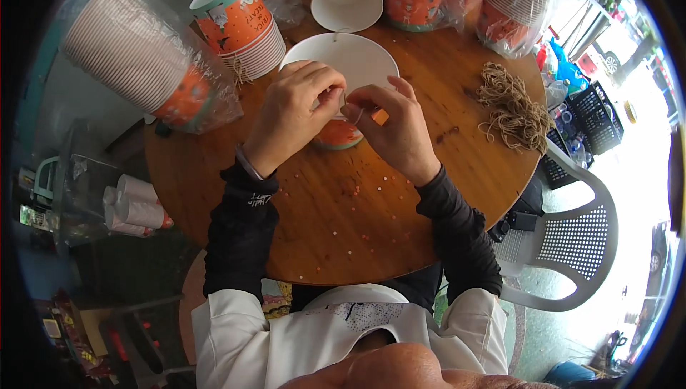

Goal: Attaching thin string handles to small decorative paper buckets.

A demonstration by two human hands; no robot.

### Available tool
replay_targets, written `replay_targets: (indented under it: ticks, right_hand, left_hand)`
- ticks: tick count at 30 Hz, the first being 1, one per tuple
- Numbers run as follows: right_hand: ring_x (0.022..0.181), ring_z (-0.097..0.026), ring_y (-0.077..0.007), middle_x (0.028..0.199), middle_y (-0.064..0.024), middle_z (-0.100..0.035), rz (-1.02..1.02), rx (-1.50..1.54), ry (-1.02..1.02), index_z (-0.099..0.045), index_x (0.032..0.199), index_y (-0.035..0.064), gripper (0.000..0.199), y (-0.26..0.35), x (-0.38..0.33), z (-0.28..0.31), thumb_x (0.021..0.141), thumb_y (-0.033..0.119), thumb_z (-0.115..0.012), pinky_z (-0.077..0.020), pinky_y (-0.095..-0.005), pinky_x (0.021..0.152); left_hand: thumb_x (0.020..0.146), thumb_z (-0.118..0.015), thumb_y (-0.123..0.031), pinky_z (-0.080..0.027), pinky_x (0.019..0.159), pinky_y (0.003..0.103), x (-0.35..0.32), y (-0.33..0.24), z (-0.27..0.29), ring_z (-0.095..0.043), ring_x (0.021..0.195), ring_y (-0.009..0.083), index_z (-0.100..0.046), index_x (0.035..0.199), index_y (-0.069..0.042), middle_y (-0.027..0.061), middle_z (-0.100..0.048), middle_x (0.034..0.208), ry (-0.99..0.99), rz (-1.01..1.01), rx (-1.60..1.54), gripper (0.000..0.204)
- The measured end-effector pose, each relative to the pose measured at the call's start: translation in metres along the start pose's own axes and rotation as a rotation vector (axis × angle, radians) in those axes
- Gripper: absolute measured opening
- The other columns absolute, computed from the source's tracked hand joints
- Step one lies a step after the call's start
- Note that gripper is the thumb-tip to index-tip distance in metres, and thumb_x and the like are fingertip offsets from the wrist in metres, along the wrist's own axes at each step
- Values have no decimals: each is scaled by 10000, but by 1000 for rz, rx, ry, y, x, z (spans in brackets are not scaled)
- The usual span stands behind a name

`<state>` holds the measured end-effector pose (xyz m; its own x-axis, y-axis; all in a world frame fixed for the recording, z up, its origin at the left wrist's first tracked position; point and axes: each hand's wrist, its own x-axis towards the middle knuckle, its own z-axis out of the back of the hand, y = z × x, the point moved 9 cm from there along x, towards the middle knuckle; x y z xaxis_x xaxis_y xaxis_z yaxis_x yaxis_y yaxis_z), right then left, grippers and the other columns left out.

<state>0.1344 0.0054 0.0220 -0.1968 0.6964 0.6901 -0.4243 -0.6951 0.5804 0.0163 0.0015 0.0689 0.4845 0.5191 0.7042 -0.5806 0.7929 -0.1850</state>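
Over the near rim of a paper bucket (364, 60), white inside and orange outside, my two hands are close together. My left hand (296, 107) is closed in a pinch on a thin strand of twine. Facing it, my right hand (391, 121) pinches at the same strand with thumb and forefinger, its other fingers curled or raised. The strand is small, and my fingers partly cover it. Part of the bucket's orange and green lower side shows beneath my hands. A small bit of twine appears at the bucket's far rim.
A loose heap of twine (514, 107) lies at the table's right. Nested orange buckets (239, 28) stand at the left, beside a plastic-wrapped stack (136, 53). Another white-lined bucket (348, 3) lies tipped at the back. A grey plastic chair (572, 246) stands at the right.
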Motion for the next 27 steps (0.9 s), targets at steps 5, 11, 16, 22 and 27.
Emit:
replay_targets:
  ticks: [5,11,16,22,27]
  right_hand:
    - [758,-618,-206,777,-49,-660,-156,131,-34,-658,910,68,107,-15,4,-5,806,46,-647,-508,-346,801]
    - [791,-625,-225,860,-77,-640,-66,136,-190,-648,928,40,146,-12,1,3,809,-33,-606,-528,-311,680]
    - [804,-643,-228,884,-82,-628,-43,143,-181,-638,937,36,163,-6,2,4,807,-60,-617,-519,-308,703]
    - [845,-662,-235,951,-94,-654,57,119,-175,-639,951,24,185,-14,-8,21,804,-89,-629,-521,-311,739]
    - [951,-657,-250,1052,-97,-675,103,140,-209,-646,944,31,192,0,-11,28,788,-81,-653,-523,-327,806]
  left_hand:
    - [895,-589,-34,-512,725,297,-7,16,-11,-655,801,206,-616,996,-17,95,-655,871,-62,225,-323,105]
    - [924,-586,-51,-539,738,289,-22,38,-41,-681,832,143,-624,1056,26,129,-703,902,123,484,-618,157]
    - [899,-624,-56,-526,703,261,-27,41,-44,-660,785,112,-640,994,43,118,-705,864,76,521,-621,138]
    - [882,-642,-77,-506,657,249,-29,56,-48,-635,712,91,-662,955,8,90,-702,820,46,613,-724,113]
    - [881,-655,-123,-514,672,272,-24,36,-42,-661,735,127,-691,930,12,110,-708,851,142,563,-532,148]
